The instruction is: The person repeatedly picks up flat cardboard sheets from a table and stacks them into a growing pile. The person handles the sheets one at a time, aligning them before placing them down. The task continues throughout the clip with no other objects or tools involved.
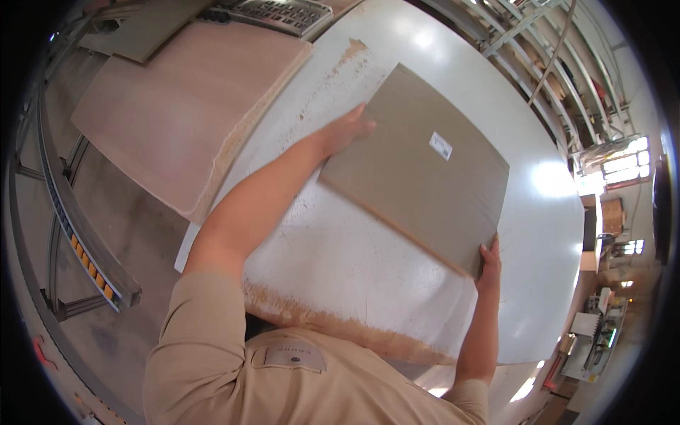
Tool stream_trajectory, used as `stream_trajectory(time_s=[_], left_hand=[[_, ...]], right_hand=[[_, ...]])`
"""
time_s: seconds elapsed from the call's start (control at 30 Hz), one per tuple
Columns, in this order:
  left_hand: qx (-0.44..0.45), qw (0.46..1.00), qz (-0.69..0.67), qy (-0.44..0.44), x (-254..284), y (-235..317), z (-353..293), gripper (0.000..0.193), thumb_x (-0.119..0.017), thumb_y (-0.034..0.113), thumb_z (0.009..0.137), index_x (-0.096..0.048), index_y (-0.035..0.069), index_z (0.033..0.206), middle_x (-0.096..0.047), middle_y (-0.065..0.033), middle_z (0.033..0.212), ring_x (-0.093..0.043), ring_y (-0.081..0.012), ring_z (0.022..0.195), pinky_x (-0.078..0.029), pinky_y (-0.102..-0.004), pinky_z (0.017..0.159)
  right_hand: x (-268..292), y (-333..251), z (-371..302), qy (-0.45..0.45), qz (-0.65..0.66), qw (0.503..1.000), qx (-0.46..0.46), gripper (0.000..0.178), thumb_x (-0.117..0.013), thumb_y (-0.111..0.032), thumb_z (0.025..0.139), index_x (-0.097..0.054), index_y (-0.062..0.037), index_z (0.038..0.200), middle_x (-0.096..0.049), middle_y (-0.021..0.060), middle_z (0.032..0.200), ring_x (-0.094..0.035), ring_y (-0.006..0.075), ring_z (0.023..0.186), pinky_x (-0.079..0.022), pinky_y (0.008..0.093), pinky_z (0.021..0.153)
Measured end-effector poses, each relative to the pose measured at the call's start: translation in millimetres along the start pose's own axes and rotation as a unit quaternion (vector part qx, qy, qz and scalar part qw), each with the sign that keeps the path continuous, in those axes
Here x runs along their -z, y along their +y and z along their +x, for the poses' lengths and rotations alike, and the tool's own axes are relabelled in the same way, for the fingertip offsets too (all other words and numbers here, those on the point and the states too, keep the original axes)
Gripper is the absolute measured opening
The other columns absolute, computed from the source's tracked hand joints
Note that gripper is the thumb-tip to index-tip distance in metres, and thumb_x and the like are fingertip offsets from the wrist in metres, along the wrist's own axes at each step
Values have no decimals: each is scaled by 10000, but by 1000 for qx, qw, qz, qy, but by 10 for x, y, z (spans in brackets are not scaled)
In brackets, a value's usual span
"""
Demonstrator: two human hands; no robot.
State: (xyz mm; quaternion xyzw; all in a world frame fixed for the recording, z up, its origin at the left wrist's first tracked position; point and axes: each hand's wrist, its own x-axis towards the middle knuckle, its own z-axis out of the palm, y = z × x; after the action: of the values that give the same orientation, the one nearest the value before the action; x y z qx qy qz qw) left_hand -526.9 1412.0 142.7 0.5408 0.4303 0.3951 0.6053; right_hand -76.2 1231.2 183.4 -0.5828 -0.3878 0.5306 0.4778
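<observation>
A flat grey-brown board (418, 170) with a small white label (440, 146) lies at or just over a white worktable (340, 248); I cannot tell whether it touches the top. At the board's left edge is my left hand (347, 132), its fingers gripping the rim near the far left side. My right hand (490, 262) grasps the near right corner, thumb on top and the other fingers along the edge. The undersides of both grips are hidden by the board.
Left of the worktable sits a large pinkish-brown panel (191, 106) with a ragged edge. A roller conveyor rail (88, 262) runs along the far left. Metal racking (552, 57) stands at the far right. Worn brown patches (340, 326) mark the table's near edge.
</observation>
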Motion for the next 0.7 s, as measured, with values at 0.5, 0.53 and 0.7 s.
stream_trajectory(time_s=[0.5,0.53,0.7], left_hand=[[-226,938,114,-238,-1115,-237,-1697,334,-627,190,894,-583,46,1192,-616,-112,1212,-582,-296,1123,-475,-404,926],[-181,935,128,-277,-1138,-294,-1587,356,-626,189,894,-568,49,1216,-602,-118,1234,-569,-299,1141,-470,-405,933],[-130,916,141,-352,-1174,-438,-1267,383,-603,203,913,-552,42,1256,-592,-131,1267,-565,-290,1154,-460,-388,946]], right_hand=[[-1301,-796,2830,-47,-602,784,145,565,-316,-473,1002,-634,-52,1204,-594,219,1253,-508,389,1221,-387,427,1040],[-1378,-773,2866,-32,-607,785,120,562,-322,-477,998,-639,-57,1197,-598,220,1244,-516,394,1207,-393,435,1028],[-1330,-764,2908,-5,-621,774,127,549,-356,-496,978,-667,-78,1150,-636,210,1176,-556,414,1133,-424,472,961]])
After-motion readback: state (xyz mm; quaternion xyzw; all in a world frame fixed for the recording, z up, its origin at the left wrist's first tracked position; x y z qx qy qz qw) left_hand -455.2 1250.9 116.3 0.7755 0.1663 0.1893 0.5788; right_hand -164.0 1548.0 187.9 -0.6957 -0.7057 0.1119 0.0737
